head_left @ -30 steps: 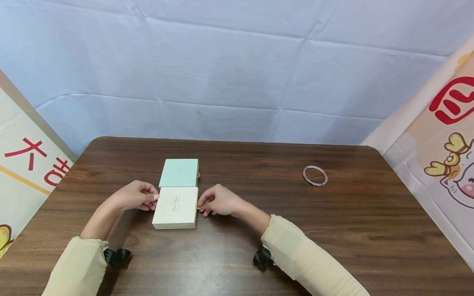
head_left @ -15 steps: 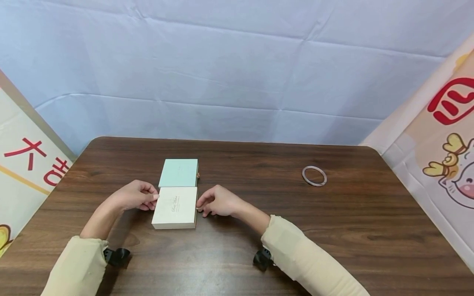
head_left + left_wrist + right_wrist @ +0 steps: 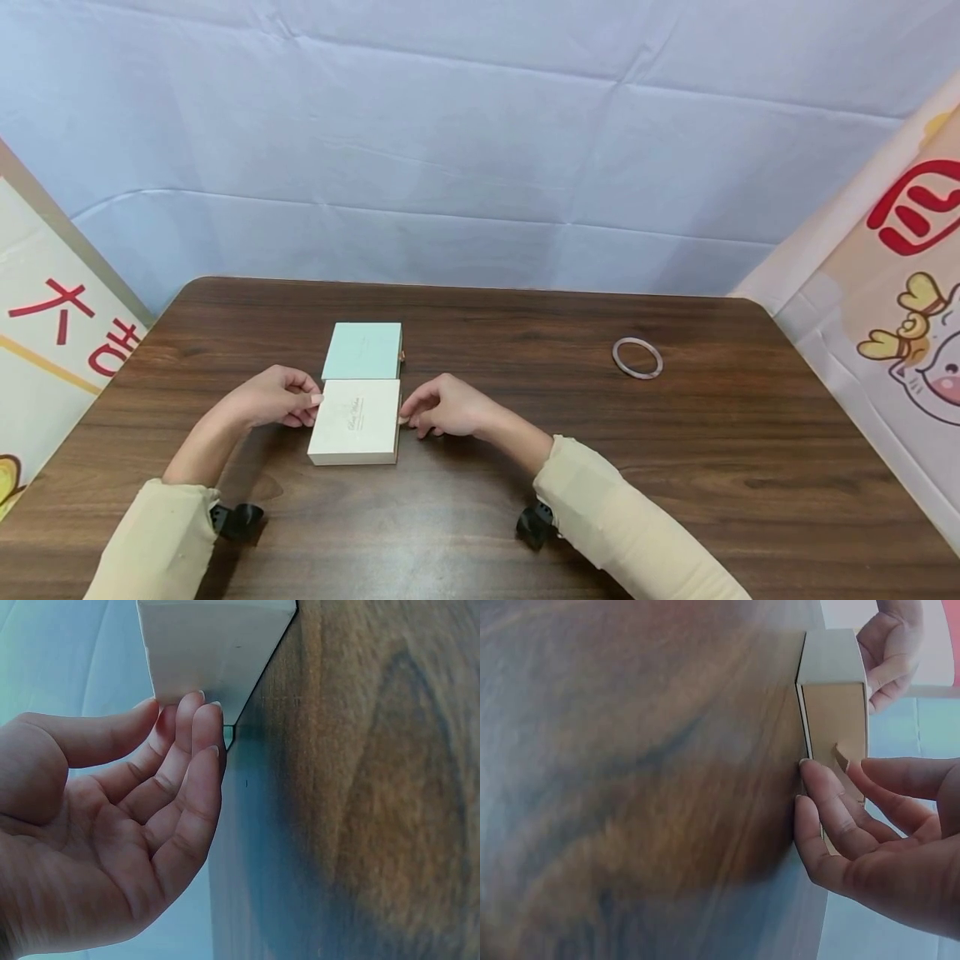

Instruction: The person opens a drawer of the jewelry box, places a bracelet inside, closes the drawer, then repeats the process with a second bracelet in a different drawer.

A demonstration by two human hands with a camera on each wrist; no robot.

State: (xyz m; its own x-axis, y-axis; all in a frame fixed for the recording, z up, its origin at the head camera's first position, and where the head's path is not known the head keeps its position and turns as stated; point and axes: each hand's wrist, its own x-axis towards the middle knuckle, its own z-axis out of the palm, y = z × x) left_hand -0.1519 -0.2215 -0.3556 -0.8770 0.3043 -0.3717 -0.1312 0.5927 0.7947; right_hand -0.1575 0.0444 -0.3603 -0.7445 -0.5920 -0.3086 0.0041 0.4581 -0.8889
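Observation:
A white box (image 3: pixel 356 419) with small printed lettering lies flat on the dark wooden table (image 3: pixel 720 467). Its tan end face (image 3: pixel 832 724) carries a short pull tab (image 3: pixel 842 758), seen in the right wrist view. My right hand (image 3: pixel 453 407) pinches this tab with thumb and index finger; the other fingers rest low beside the box. On the opposite side, my left hand (image 3: pixel 273 396) holds the box's edge, its thumb at the top edge and its bent fingertips against the side wall. The box's far end is hidden in the left wrist view.
Directly behind the white box, against it, lies a mint-green box (image 3: pixel 363 350) with a small tab on its right side. A pale ring (image 3: pixel 637 358) lies toward the back right. A light cloth (image 3: pixel 465 150) hangs behind the table's far edge.
The white box's right end stood out slightly a second ago, then moved in. Now my right hand has shifted a touch rightward with the tab. My left hand stays in place.

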